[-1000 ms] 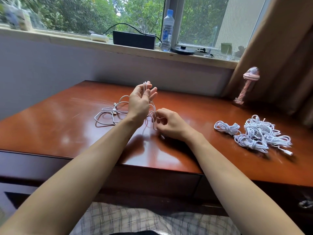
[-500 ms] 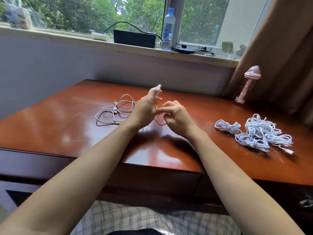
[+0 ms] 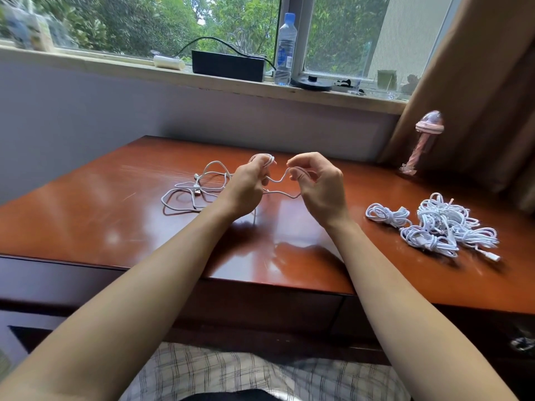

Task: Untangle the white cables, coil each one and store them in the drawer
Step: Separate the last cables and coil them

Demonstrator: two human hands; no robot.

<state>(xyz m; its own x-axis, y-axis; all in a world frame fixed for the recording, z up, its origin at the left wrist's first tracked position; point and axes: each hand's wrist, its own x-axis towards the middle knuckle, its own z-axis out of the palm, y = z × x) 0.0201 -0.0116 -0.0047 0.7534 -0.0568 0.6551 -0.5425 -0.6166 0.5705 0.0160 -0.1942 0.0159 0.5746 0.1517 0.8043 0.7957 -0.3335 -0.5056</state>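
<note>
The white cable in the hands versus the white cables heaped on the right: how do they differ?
The held cable looks like one strand; the heaped cables are several. The held cable trails in loose loops, caught on the left hand and gripped by the right hand; the heaped cables sit untouched in tight bundles. Both are white and rest on the desk.

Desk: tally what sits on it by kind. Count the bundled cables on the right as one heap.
Loose cable: 1
Heap of bundled cables: 1
Pink bottle: 1
Total: 3
</note>
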